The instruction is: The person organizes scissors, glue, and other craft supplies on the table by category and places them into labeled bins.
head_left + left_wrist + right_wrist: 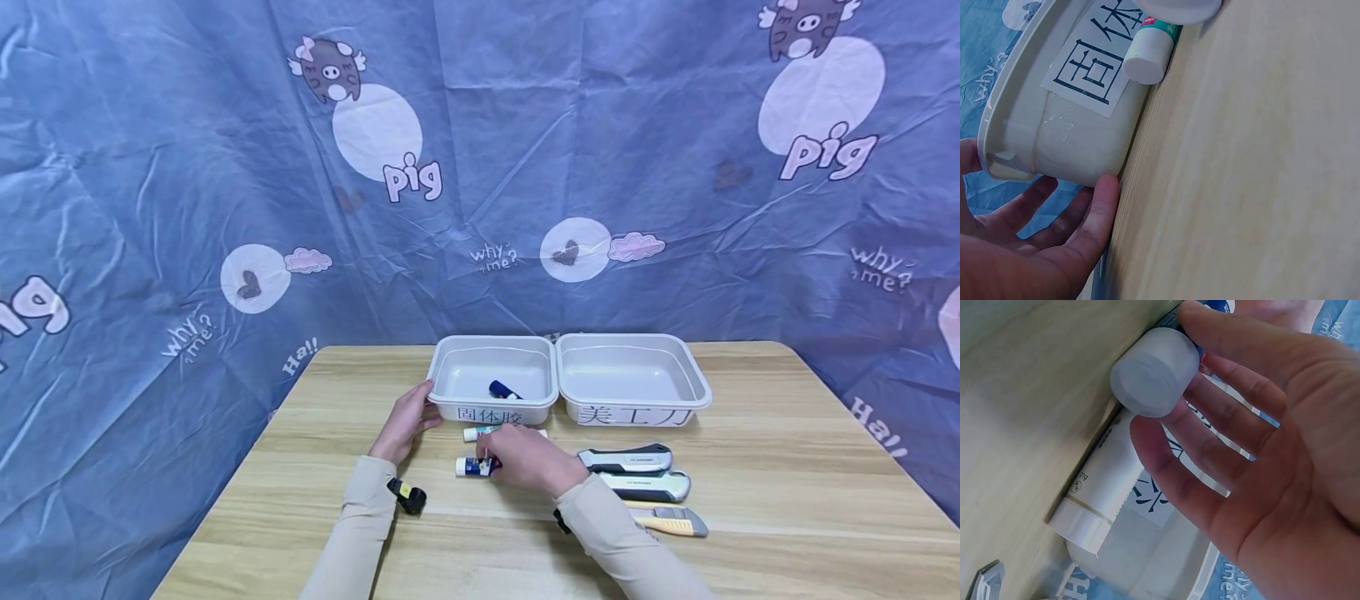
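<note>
My right hand [528,458] grips a blue glue stick [472,467] with a white end, low over the table. In the right wrist view the thumb lies on one side of this stick and the fingers on the other. Just behind it is a white-and-green glue stick [477,433], partly hidden by the right hand. My left hand [408,421] touches the end of the left white bin [491,408], its fingertips [1107,184] against the lower wall. Inside that bin lies another blue glue stick [504,389].
Against the left bin stands a second white bin [637,408], also labelled in front. Right of my right hand lie two grey-and-black utility knives [633,459] [652,485] and a yellow-and-grey one [675,522], partly behind the forearm. A blue curtain [480,208] hangs behind the wooden table [787,467].
</note>
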`<state>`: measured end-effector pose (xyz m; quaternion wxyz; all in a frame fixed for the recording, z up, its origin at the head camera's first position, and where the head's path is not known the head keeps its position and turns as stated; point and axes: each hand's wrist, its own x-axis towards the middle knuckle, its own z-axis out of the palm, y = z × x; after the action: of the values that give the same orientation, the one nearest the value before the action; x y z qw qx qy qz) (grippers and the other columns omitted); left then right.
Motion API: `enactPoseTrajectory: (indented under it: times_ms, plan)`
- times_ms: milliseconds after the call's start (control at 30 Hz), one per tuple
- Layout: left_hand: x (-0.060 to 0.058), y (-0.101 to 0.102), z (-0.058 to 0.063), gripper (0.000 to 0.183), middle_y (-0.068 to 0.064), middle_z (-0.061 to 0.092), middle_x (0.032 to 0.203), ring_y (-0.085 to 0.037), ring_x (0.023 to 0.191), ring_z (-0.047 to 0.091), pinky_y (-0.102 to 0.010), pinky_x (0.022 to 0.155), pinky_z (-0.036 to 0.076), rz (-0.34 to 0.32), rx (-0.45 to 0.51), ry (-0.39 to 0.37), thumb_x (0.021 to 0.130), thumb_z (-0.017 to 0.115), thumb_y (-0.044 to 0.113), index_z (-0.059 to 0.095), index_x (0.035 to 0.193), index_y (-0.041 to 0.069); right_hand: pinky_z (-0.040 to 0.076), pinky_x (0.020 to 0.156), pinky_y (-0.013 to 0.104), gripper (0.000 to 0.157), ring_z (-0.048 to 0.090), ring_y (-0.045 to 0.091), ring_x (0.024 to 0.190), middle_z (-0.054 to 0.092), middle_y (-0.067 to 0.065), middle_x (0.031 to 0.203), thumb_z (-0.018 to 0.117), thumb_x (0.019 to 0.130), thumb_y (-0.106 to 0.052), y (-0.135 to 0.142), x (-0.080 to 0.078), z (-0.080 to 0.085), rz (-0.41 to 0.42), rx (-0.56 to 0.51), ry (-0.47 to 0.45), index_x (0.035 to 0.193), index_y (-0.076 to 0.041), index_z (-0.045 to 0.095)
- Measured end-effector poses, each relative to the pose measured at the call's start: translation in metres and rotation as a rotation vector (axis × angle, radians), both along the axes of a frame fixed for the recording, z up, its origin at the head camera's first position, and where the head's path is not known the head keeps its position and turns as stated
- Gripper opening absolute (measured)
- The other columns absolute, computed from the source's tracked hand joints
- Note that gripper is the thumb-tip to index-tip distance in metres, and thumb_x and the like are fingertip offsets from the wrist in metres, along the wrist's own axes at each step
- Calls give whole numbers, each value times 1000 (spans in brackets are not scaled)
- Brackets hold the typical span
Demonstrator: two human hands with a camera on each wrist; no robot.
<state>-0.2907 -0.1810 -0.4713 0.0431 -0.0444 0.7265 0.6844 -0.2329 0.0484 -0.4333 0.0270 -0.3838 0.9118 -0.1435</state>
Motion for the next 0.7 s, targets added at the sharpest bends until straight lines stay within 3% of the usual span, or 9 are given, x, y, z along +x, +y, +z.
enactPoseTrajectory:
  times_ms: [400, 700]
  plan:
    - [-5, -3, -2, 58, -27, 61, 129, -38, 115, 64, -54, 105, 52, -17, -15, 3, 111, 39, 36, 45, 147, -9, 58, 74, 29, 25, 65, 12, 80, 73, -2, 93, 86, 80, -13, 0, 1, -1, 5, 4, -11, 102, -15, 75]
    - [-2, -1, -3, 59, -22, 63, 127, -25, 106, 66, -47, 102, 55, 5, -5, 4, 109, 44, 42, 50, 146, -4, 56, 70, 27, 21, 59, 8, 74, 69, -5, 86, 85, 81, -13, -1, 0, -1, 13, 18, -4, 97, -16, 73]
